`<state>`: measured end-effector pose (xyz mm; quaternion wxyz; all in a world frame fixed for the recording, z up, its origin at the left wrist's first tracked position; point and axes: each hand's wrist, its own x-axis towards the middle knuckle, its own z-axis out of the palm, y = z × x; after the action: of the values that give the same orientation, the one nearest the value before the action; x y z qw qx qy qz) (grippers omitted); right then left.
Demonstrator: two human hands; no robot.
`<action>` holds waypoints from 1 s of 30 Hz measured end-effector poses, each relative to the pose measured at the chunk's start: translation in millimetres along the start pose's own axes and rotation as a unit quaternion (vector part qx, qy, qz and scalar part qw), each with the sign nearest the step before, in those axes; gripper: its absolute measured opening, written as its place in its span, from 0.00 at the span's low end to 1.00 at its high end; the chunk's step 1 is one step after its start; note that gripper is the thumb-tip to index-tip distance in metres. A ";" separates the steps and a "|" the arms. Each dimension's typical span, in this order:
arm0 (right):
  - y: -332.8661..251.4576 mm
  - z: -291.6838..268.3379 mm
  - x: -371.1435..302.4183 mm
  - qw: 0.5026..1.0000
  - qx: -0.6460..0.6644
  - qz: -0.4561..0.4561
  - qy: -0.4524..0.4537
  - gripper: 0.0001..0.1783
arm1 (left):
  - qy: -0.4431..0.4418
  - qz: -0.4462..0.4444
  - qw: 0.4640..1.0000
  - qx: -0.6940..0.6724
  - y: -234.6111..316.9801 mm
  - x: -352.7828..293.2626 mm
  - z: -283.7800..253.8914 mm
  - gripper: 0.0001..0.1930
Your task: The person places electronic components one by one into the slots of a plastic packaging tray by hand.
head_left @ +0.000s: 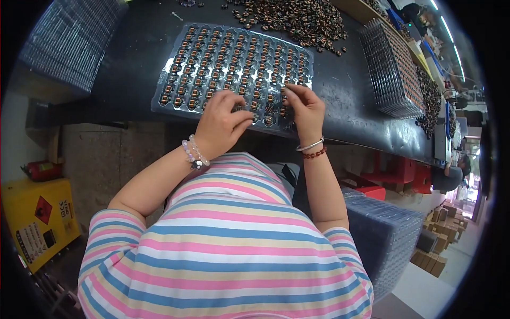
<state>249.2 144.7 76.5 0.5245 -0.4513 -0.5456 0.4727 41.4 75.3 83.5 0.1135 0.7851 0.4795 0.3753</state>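
Observation:
A clear plastic tray [158, 102] lies on the dark table, with rows of small copper-and-black wound coils [218, 58] in its pockets. My left hand [220, 121] is over the tray's near edge, fingers curled and thumb bent toward them. Whatever lies between those fingertips is too small to make out. At the tray's near right part, my right hand [308, 110] has thumb and forefinger drawn together beside a column of coils. What this pinch holds, if anything, is hidden. Near right pockets, between the hands, look darker than the filled rows.
A heap of loose coils [297, 21] lies behind the tray. Stacked filled trays [393, 69] stand at the right, and a tall stack of clear trays [74, 42] at the left. More stacked trays [382, 234] are beside me at lower right. A yellow box [40, 223] stands at left.

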 end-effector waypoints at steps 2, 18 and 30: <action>-8.5 5.1 -1.6 0.997 -0.069 0.027 -0.009 0.09 | 0.001 0.010 1.000 0.006 -0.3 -0.9 2.1 0.05; -10.6 17.9 19.5 0.861 -0.493 -0.124 -0.021 0.07 | -0.053 0.005 0.998 0.029 6.4 1.4 4.8 0.12; -32.5 6.5 -16.0 0.879 -0.416 -0.159 -0.169 0.09 | -0.004 0.048 0.998 -0.032 1.9 2.0 8.2 0.08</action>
<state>243.5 123.9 106.2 0.2557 -0.4484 -0.8370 0.1814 48.9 77.5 79.8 0.1226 0.8049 0.4283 0.3920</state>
